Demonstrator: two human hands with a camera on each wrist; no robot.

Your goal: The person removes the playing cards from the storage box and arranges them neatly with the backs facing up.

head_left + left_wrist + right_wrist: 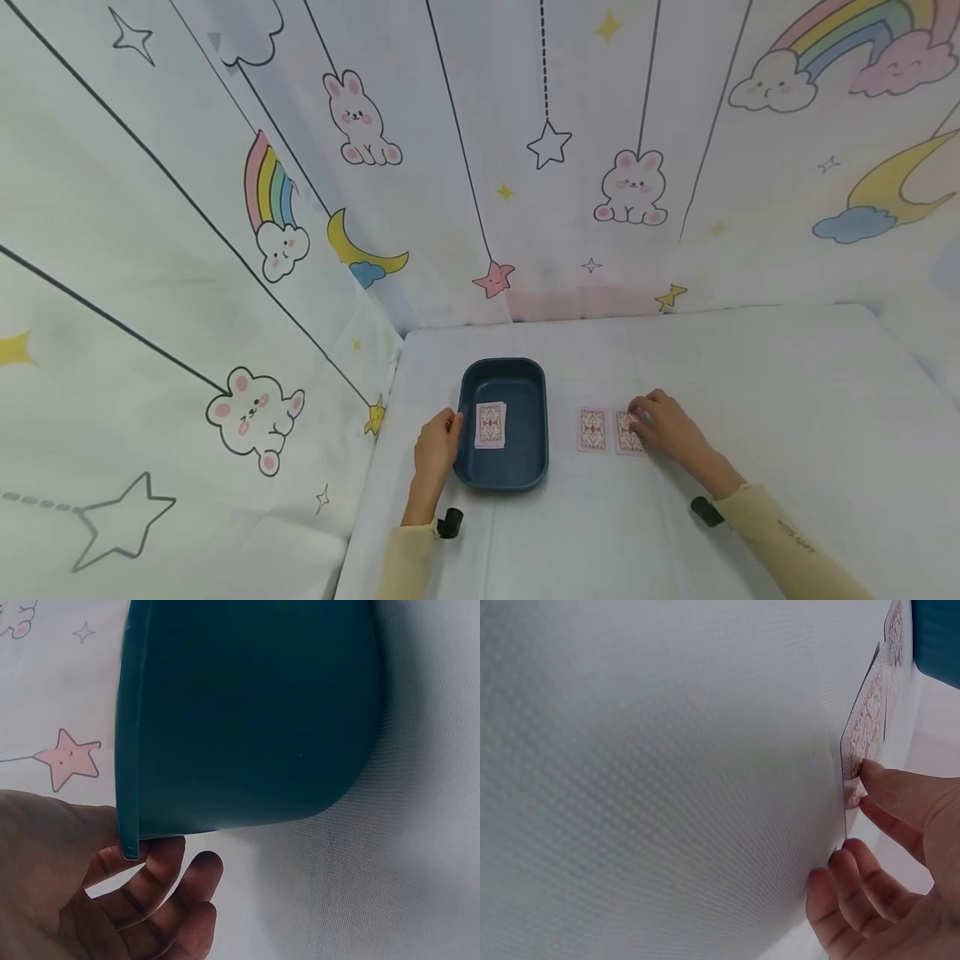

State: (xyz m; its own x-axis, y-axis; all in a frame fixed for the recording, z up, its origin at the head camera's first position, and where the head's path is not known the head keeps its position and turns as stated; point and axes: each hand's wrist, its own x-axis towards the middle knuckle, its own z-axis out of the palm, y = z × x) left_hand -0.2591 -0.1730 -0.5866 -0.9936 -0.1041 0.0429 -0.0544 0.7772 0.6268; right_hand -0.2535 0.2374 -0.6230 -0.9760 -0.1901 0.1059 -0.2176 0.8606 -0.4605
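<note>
A dark blue-green tray sits on the white cloth, a small pile of patterned playing cards lying inside it. At its left side my left hand grips the rim; the left wrist view shows the thumb over the rim and fingers under it. Right of the tray, two red-and-white patterned cards lie side by side. My right hand holds the right-hand playing card near its far right part, thumb and index finger at its edge. The other playing card lies untouched between that card and the tray.
White cloth covers the table. Behind and to the left hang pale sheets printed with rabbits, stars and rainbows. A black wrist camera is worn on the left wrist, another black camera on the right.
</note>
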